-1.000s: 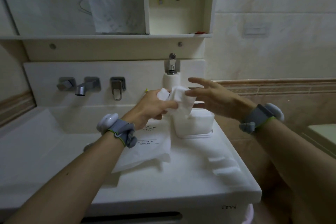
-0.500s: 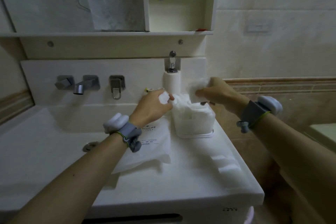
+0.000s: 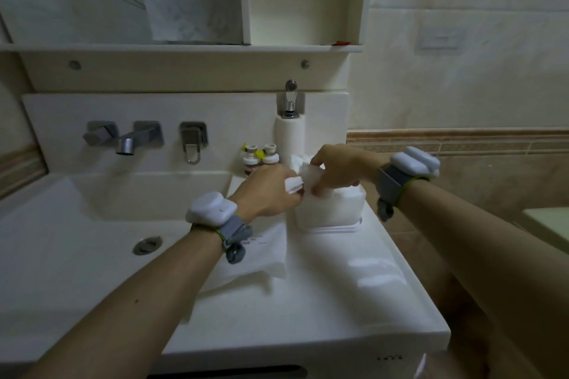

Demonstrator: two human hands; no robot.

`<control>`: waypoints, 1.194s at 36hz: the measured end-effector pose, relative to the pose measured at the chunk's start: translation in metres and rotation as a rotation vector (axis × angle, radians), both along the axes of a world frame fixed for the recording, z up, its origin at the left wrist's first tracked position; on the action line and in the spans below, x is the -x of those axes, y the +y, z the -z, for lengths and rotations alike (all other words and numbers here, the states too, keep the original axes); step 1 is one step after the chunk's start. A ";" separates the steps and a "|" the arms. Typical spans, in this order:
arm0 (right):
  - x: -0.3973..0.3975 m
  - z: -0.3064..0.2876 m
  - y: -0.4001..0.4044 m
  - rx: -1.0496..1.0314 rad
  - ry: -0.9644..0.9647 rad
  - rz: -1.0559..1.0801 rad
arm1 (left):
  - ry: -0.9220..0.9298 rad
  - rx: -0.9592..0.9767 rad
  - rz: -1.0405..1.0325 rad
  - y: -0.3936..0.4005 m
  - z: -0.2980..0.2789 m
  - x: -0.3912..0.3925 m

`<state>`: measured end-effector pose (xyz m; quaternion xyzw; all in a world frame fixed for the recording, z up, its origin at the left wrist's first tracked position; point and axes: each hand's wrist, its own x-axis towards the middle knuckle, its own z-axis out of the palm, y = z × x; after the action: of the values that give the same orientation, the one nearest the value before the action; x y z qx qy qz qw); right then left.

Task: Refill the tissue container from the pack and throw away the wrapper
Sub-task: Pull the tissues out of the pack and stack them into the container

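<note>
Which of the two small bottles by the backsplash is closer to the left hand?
The left bottle: it stands just behind the left hand. The other bottle sits beside it, nearer the paper roll.

Both forearms enter from the lower edge, bare, each with a grey wrist strap carrying a white module. Left arm runs from 7 o'clock toward centre; left hand (image 3: 271, 191) lies back-up, knuckles toward 2 o'clock, fingers curled under and gripping a wad of tissues (image 3: 294, 185) that sticks out at its 3 o'clock side. Right arm runs from 4 o'clock toward centre; right hand (image 3: 338, 169) is arched, wrist raised, fingers (image 3: 320, 191) pointing down toward 7 o'clock and pinching the tissues from above. The two hands sit just beside each other, fingertips nearly touching.
</note>
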<state>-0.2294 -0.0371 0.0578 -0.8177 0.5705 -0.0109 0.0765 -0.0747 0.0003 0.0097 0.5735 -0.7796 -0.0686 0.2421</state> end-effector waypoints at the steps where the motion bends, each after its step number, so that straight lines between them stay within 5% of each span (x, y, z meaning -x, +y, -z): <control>1: -0.002 0.001 -0.001 0.000 0.015 -0.005 | 0.020 -0.009 -0.004 0.000 0.000 0.000; 10: -0.005 0.008 -0.006 -0.006 0.145 -0.083 | 0.268 -0.111 -0.030 -0.005 -0.001 0.001; 20: 0.008 -0.007 -0.012 -0.174 -0.005 -0.116 | 0.091 -0.092 -0.008 -0.014 0.001 0.000; 28: 0.007 0.004 -0.001 -0.225 0.067 -0.098 | -0.023 -0.116 0.055 -0.005 -0.007 0.003; 34: 0.016 -0.006 0.011 -0.393 -0.123 -0.061 | -0.102 -0.124 0.049 -0.010 -0.005 0.003; 38: 0.014 0.006 0.012 -0.315 -0.055 -0.053 | 0.162 -0.209 0.081 -0.010 -0.007 0.001; 43: 0.020 -0.001 0.002 -0.234 -0.310 -0.031 | 0.899 -0.277 0.043 -0.005 -0.020 0.005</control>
<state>-0.2489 -0.0354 0.0583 -0.8006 0.5365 -0.0689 0.2580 -0.0798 -0.0044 0.0295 0.4975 -0.5928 -0.4184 0.4755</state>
